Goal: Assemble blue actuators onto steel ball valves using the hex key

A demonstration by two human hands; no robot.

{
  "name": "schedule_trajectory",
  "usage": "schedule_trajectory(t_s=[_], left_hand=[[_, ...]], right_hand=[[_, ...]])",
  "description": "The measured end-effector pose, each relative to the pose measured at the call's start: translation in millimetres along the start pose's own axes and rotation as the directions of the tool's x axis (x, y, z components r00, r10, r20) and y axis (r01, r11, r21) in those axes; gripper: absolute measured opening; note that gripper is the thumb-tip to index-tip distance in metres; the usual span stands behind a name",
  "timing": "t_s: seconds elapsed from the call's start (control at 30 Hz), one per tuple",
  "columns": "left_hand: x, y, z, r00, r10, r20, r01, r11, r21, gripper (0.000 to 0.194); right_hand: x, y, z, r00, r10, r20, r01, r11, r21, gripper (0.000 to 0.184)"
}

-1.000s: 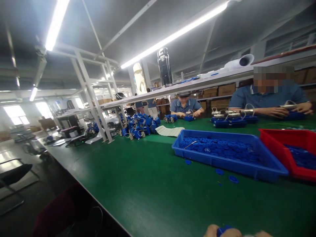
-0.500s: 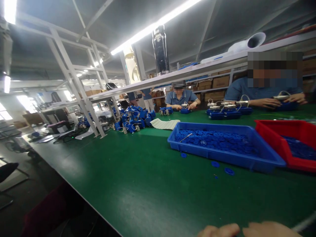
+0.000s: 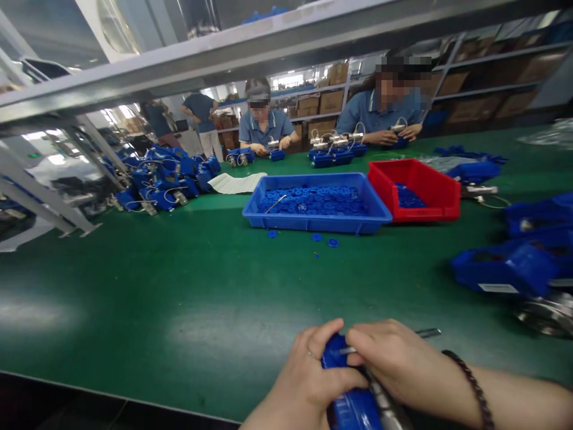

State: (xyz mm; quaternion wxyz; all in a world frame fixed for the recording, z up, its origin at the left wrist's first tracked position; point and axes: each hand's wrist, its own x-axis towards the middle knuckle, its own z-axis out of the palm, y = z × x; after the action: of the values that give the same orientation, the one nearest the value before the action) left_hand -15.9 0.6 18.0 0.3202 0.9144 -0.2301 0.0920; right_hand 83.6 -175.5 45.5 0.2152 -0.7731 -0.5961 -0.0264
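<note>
My left hand point(image 3: 308, 373) is wrapped around a blue plastic housing point(image 3: 356, 409) with a silver metal part point(image 3: 387, 412) along its right side. Thumb and fingers straddle the housing near the table's front edge. Closed in a pinch, my right hand point(image 3: 389, 355) holds a thin metal tool point(image 3: 428, 332). One end of the tool sticks out behind the hand, and its tip meets the top of the housing. The palm hides the tool's middle, so its exact kind is unclear. The lower part of the housing runs out of view.
A blue tray point(image 3: 313, 224) of small blue discs stands ahead, beside a red bin point(image 3: 425, 212). Loose blue discs point(image 3: 332, 243) lie before the tray. Blue housings point(image 3: 505, 269) sit at right, more point(image 3: 165, 173) at left. Two co-workers point(image 3: 268, 125) handle similar units across the table.
My view has swung right and down. Both hands, earlier only at the bottom edge, are now in plain sight with the blue housing and the metal tool.
</note>
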Motion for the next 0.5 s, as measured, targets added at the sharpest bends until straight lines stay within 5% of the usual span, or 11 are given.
schedule_trajectory(t_s=[0.17,0.27,0.37,0.43,0.5], left_hand=[[4.6,9.2,-12.9,0.996,-0.044,0.077,0.047,0.998,-0.039,0.071],[3.4,10.9,-12.1,0.998,-0.043,0.048,0.044,0.999,-0.026,0.075],[0.0,11.1,-5.1,0.998,-0.060,-0.027,0.060,0.998,-0.007,0.077],[-1.2,11.6,1.9,0.993,-0.077,-0.090,0.077,0.997,0.001,0.079],[0.0,13.6,9.6,0.983,-0.097,-0.153,0.098,0.995,0.000,0.078]], right_hand=[[3.9,-10.0,-5.9,0.990,0.130,0.052,-0.131,0.991,0.009,0.022],[-17.4,-1.6,-4.0,0.957,0.278,0.085,-0.281,0.959,0.024,0.017],[-70.8,9.9,14.4,0.884,0.457,-0.103,-0.460,0.888,-0.004,0.023],[-111.4,6.7,29.8,0.827,0.483,-0.287,-0.513,0.858,-0.036,0.028],[-140.5,-10.7,39.2,0.805,0.485,-0.340,-0.526,0.850,-0.034,0.029]])
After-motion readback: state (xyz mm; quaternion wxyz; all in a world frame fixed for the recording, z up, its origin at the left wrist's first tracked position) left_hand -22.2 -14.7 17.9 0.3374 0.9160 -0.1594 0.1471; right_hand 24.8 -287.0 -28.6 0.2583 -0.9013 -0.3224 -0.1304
